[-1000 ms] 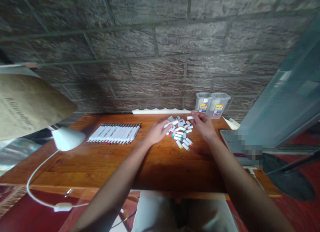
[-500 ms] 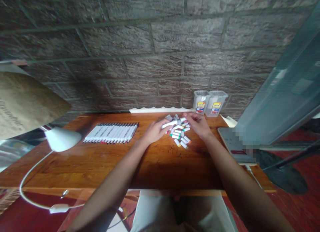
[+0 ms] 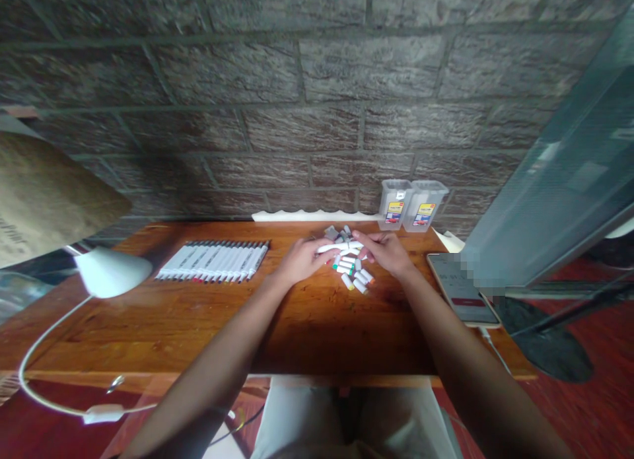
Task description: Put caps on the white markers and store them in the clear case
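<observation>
My left hand (image 3: pixel 306 257) is closed around one end of a white marker (image 3: pixel 341 246), held nearly level above the table. At its other end, my right hand (image 3: pixel 384 249) has its fingers pinched on the marker's tip; whether a separate cap is in them is too blurred to tell. Beneath and in front of both hands lies a loose pile of short white marker caps (image 3: pixel 345 263) with coloured ends, among them green, yellow and orange. Left of my left hand, a tidy row of white markers (image 3: pixel 212 261) with dark ends lies side by side.
Two clear plastic containers (image 3: pixel 420 208) stand against the brick wall, beside a white wavy-edged strip (image 3: pixel 314 216). A tablet (image 3: pixel 460 290) with a cable lies at the right table edge. A lamp (image 3: pixel 113 272) stands on the left, its white cord hanging over the front.
My right hand has come slightly down and left along the marker, and the marker is now more level. The whole view has shifted a little.
</observation>
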Action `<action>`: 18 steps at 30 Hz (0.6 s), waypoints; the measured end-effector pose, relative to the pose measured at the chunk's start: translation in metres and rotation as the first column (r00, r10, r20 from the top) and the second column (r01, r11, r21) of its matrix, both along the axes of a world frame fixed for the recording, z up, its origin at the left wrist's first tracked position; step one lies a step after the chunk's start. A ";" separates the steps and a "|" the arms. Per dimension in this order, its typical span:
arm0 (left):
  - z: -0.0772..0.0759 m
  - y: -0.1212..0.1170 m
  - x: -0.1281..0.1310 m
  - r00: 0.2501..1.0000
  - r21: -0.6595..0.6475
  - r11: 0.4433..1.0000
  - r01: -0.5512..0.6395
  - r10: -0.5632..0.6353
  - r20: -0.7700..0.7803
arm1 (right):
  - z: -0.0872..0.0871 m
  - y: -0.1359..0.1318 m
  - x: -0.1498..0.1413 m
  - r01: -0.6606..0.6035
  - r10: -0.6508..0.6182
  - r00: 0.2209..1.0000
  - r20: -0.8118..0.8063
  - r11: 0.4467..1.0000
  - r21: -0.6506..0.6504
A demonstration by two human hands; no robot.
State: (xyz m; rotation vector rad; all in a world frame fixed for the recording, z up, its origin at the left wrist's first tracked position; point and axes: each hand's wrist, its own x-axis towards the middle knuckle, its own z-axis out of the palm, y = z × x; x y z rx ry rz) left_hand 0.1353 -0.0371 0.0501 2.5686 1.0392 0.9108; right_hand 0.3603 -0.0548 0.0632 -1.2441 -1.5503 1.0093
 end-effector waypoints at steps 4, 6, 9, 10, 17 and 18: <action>0.002 -0.002 0.000 1.000 0.022 1.000 -0.019 0.019 0.001 | -0.004 0.003 0.003 0.006 -0.005 0.999 0.053 1.000 -0.015; 0.002 -0.003 0.001 1.000 0.008 1.000 -0.002 0.002 0.009 | -0.005 0.006 0.005 0.045 -0.043 0.997 0.065 0.999 -0.028; 0.001 -0.006 0.005 0.997 -0.009 0.997 0.071 -0.071 0.020 | -0.005 0.010 0.008 0.131 -0.131 0.991 -0.006 0.991 -0.018; 0.001 -0.007 0.006 0.996 -0.010 0.996 0.090 -0.090 0.016 | -0.005 0.012 0.008 0.156 -0.157 0.986 -0.061 0.988 -0.008; 0.000 -0.012 0.014 0.988 -0.066 0.987 0.147 -0.150 -0.039 | -0.010 0.015 -0.002 0.207 -0.214 0.898 -0.385 0.976 -0.059; -0.001 -0.013 0.015 0.986 -0.078 0.984 0.159 -0.162 -0.046 | -0.011 0.015 -0.004 0.193 -0.196 0.914 -0.354 0.980 -0.046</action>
